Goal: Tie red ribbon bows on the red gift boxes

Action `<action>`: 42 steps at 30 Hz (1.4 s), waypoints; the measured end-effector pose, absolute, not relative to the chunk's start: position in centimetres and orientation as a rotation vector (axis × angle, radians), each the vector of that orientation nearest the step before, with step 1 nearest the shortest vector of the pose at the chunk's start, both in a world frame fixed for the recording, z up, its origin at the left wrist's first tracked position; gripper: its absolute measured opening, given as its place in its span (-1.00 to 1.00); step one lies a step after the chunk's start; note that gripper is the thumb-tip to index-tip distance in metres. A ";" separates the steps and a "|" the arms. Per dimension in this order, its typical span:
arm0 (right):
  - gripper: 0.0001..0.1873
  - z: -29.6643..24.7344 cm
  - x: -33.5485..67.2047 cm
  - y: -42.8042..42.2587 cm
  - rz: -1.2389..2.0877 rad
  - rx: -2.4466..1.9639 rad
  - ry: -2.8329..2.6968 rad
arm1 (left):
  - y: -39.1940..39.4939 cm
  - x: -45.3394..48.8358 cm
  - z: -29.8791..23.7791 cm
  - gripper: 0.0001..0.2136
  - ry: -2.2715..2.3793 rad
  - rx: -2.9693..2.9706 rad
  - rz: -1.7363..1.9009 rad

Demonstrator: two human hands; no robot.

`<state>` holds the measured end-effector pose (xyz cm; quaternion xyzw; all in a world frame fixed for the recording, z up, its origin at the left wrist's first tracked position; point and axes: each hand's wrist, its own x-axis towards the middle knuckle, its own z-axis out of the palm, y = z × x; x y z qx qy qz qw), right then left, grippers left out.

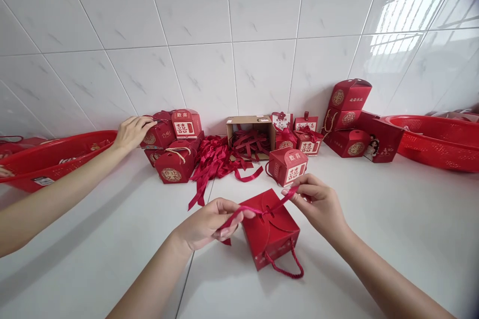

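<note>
Behind the gift box | carton holding ribbons (open-fronted) | left hand, right hand: grip pinched on one ribbon

One ribbon and one red box go with two hands, the left grip and the right grip, and one co-worker's hand shows at the left pile. Besides these there are one lone gift box, three right-hand stacked boxes and at least four left-hand piled boxes, partly overlapping. Count two red baskets, one carton and one ribbon heap, its strands too tangled to number
</note>
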<state>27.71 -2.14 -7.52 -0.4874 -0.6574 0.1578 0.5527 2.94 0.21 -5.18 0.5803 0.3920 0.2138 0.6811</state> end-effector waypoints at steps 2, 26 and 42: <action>-0.61 -6.9 27.2 -2.5 0.580 -1.130 -1.550 | -0.5 3.6 -4.8 -0.80 0.926 1.294 0.637; -0.83 -4.0 23.7 -2.3 1.188 -1.282 -1.933 | -2.3 4.1 -6.6 -0.74 0.868 2.512 0.824; -0.88 -4.6 26.1 -4.0 0.956 -1.328 -1.997 | -1.4 2.7 -5.7 -0.92 1.185 2.129 0.873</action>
